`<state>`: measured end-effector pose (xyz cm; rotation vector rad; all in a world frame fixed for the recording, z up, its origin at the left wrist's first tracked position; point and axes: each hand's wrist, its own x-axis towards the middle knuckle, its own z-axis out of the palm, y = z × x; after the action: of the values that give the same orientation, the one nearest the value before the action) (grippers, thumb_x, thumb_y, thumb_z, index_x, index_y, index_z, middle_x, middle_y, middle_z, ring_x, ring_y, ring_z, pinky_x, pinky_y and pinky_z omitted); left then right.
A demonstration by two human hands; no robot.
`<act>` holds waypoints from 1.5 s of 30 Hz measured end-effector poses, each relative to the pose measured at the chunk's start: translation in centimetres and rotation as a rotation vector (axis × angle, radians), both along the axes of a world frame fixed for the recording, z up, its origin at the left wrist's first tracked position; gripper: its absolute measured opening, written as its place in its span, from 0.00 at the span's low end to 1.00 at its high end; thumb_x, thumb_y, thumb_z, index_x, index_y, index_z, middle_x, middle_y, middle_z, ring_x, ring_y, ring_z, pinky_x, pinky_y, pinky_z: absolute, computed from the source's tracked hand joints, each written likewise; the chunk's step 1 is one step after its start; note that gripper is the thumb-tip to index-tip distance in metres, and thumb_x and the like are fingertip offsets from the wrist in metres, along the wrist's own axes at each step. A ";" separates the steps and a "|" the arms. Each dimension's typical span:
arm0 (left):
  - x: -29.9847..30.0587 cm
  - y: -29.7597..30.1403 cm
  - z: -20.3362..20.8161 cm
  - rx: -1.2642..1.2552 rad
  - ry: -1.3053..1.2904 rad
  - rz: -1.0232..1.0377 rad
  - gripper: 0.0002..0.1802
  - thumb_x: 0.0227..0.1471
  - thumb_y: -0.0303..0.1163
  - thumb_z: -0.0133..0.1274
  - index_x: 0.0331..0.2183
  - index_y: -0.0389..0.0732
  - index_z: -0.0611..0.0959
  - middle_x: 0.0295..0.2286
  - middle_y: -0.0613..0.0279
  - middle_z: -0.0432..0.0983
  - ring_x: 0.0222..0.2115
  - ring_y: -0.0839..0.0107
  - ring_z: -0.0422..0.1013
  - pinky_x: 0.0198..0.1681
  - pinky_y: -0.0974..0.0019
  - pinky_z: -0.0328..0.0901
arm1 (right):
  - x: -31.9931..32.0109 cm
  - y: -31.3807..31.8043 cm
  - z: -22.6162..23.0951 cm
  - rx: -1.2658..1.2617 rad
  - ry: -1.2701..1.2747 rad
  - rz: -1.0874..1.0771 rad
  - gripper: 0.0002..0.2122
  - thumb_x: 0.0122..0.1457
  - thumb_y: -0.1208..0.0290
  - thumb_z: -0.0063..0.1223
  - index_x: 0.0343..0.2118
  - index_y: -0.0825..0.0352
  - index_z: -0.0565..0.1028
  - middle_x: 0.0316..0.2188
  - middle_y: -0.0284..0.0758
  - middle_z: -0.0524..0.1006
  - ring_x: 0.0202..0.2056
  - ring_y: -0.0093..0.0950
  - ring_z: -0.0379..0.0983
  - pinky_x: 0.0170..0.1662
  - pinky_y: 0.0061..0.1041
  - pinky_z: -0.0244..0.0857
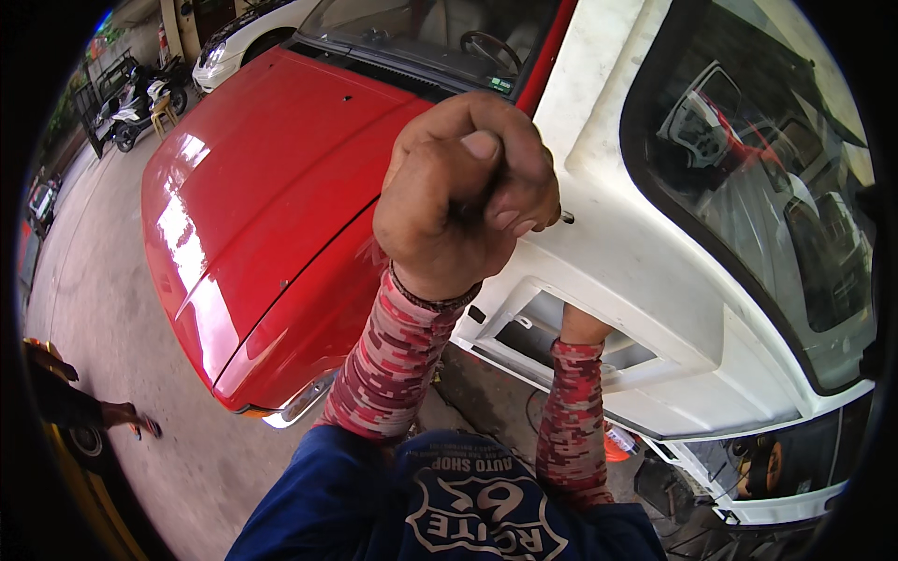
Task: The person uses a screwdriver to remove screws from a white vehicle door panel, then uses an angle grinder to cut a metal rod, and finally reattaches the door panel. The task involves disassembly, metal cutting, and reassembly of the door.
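My left hand (463, 187) is raised in front of me, its fingers curled into a closed grip by the edge of a white vehicle body panel (645, 271). A short dark piece with a shiny tip (567, 217) shows just beyond the fingertips. Whether it is in the hand or fixed to the panel, I cannot tell. My right hand reaches into a rectangular opening (535, 327) in the panel's recess. Only the wrist (584, 327) shows there, and the panel hides the fingers. Patterned red sleeves (385, 360) cover both forearms.
A red car (271, 206) stands close on the left, its bonnet beside the panel. The panel's dark-framed window (748, 187) rises at right. Below it are an orange-red object (619, 443) and dark parts (669, 491). A white car (248, 42), scooter (140, 107) and another person's leg (117, 414) appear leftward.
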<state>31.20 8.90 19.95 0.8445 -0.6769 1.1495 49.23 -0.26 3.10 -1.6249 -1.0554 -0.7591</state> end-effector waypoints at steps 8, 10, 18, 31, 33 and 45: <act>0.5 -4.2 1.7 -0.381 0.147 0.587 0.19 0.64 0.41 0.45 0.33 0.34 0.79 0.17 0.64 0.64 0.19 0.70 0.65 0.28 0.64 0.64 | 0.0 0.2 0.4 -0.051 0.006 -0.020 0.17 0.58 0.64 0.62 0.49 0.65 0.81 0.47 0.40 0.81 0.50 0.42 0.76 0.55 0.40 0.67; 0.1 -4.7 1.8 -0.369 0.163 0.645 0.23 0.65 0.48 0.46 0.29 0.38 0.77 0.18 0.64 0.64 0.22 0.68 0.66 0.32 0.60 0.65 | 0.1 0.2 0.2 -0.071 0.073 -0.020 0.17 0.58 0.64 0.62 0.49 0.64 0.81 0.48 0.40 0.81 0.51 0.43 0.76 0.56 0.40 0.67; -0.1 -2.8 0.7 -0.132 0.160 0.438 0.26 0.67 0.51 0.42 0.23 0.43 0.67 0.18 0.64 0.61 0.24 0.67 0.65 0.32 0.59 0.64 | 0.1 0.9 0.0 0.101 0.103 0.037 0.17 0.57 0.64 0.63 0.48 0.64 0.81 0.47 0.41 0.81 0.50 0.43 0.76 0.56 0.40 0.66; 0.7 -2.9 -0.4 -0.014 -0.088 0.654 0.15 0.63 0.33 0.53 0.27 0.33 0.78 0.21 0.60 0.74 0.22 0.77 0.68 0.26 0.72 0.62 | 1.4 0.3 -1.5 0.011 0.051 0.037 0.25 0.52 0.71 0.69 0.53 0.69 0.76 0.51 0.43 0.79 0.51 0.40 0.76 0.57 0.39 0.67; 1.0 -3.0 -0.4 -0.003 -0.100 0.649 0.15 0.63 0.32 0.52 0.26 0.32 0.78 0.21 0.59 0.74 0.22 0.77 0.68 0.26 0.72 0.62 | 1.5 0.5 -1.7 0.084 0.053 0.085 0.26 0.52 0.71 0.69 0.54 0.69 0.75 0.51 0.43 0.79 0.51 0.40 0.76 0.57 0.38 0.67; 1.2 -1.9 -0.1 -0.103 -0.085 0.343 0.18 0.63 0.33 0.49 0.23 0.32 0.76 0.16 0.58 0.71 0.16 0.74 0.65 0.21 0.69 0.61 | 1.4 1.1 -1.0 0.015 0.050 -0.115 0.21 0.52 0.66 0.68 0.49 0.66 0.79 0.48 0.42 0.81 0.50 0.41 0.77 0.56 0.39 0.67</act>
<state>32.44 6.98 19.81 0.8472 -0.5492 1.5229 50.68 0.85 2.06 -1.6939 -0.9253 -0.7964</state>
